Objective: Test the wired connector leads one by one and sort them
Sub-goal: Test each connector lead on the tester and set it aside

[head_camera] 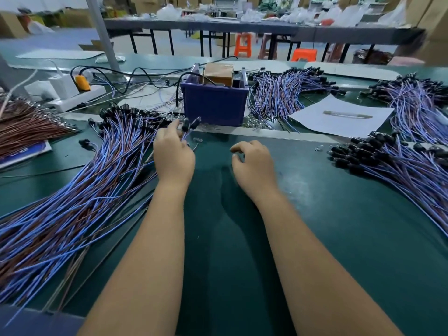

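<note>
The left hand (173,154) pinches a small bunch of blue-and-brown wired connector leads with black plug heads (190,124), lifting their heads just in front of the dark blue plastic bin (214,103). The right hand (253,163) hovers over the dark green mat of the counter (242,238) with fingers loosely curled, holding nothing.

A large fan of blue-and-brown leads (84,190) spreads across the left of the counter, its black heads reaching up beside the left hand. A second heap of leads with black heads (392,161) lies at the right edge, well apart from the right hand. Two more heaps sit behind: one (286,93) just right of the bin, another (412,98) at the far right. Between them lies a white paper sheet (339,117) carrying a slim grey strip (346,114).

Inside the bin stands a brown boxy block (218,73), possibly a transformer; the blur leaves this unsure. Left of the bin, a white power strip (75,98) holds an orange-yellow plug (82,82) and a white adapter (63,84), with black cables looping toward the bin. A bundle of brown wires (29,127) lies at the far left above a blue-and-white printed sheet (24,152), whose writing is too blurred to read. A few small clear parts (197,139) lie on the mat near the left hand.
</note>
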